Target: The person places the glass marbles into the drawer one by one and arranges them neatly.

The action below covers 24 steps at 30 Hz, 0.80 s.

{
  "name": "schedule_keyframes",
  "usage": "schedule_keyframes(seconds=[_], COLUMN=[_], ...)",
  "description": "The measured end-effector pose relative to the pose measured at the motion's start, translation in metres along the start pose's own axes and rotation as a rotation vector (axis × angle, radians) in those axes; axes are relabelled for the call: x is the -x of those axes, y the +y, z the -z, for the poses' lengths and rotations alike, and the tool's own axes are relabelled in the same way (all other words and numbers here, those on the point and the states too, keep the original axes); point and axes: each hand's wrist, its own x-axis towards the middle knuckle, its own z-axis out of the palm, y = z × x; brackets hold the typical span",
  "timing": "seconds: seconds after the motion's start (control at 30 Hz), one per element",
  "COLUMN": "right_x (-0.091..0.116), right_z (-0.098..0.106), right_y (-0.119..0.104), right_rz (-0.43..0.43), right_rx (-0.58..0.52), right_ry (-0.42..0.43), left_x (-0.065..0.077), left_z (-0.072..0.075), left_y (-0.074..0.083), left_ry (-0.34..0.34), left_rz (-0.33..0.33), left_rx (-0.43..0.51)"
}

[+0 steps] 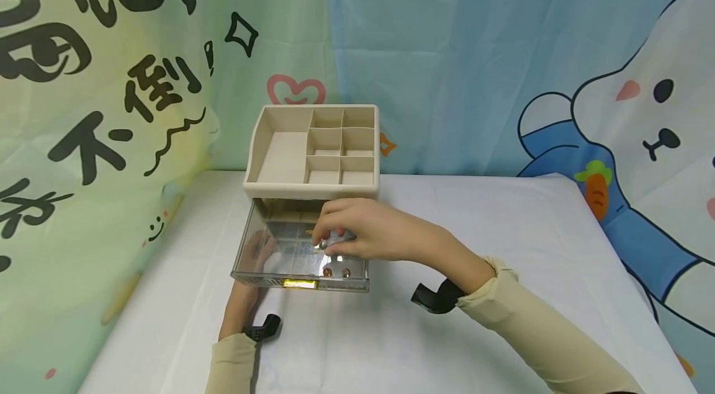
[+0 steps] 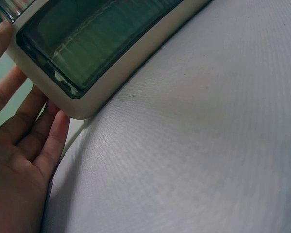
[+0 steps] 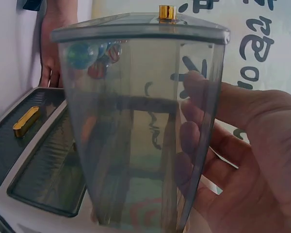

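Note:
A beige desktop organizer (image 1: 259, 189) stands on a white-covered table, its clear top drawer (image 1: 246, 276) pulled out. Marbles (image 3: 81, 55) lie together on the drawer floor near its front, some bluish-green, some with reddish swirls. My right hand (image 1: 371, 229) reaches over the drawer's right side. Its fingertips (image 3: 189, 136) are inside, seen through the clear wall, above the marbles, loosely bent with nothing visible between them. My left hand (image 2: 19, 155) rests against the organizer's left side, fingers extended and touching its edge; in the head view the drawer partly covers it.
Below the open drawer are shut dark clear drawers (image 3: 46, 165), one with a gold handle (image 3: 26, 121). The organizer's top has a large compartment (image 1: 282, 155) and several small ones. A printed curtain (image 1: 424, 59) hangs behind the table (image 1: 447, 208).

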Motion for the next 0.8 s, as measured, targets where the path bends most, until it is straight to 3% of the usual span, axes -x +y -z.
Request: schedule_keyframes(seconds=[0.33, 0.53, 0.8], right_x=[-0.016, -0.022, -0.027], right_z=[-0.004, -0.008, -0.009], right_y=[-0.001, 0.000, -0.002], right_rz=[-0.002, -0.005, 0.007], right_rx=[0.100, 0.108, 0.120], right_ry=[-0.139, -0.205, -0.254], left_x=[0.001, -0.002, -0.001], left_z=[0.001, 0.000, 0.000], left_y=[0.001, -0.001, -0.003], left_ry=[0.001, -0.011, -0.010], left_rz=[0.067, 0.028, 0.045], left_rx=[-0.039, 0.006, 0.016])
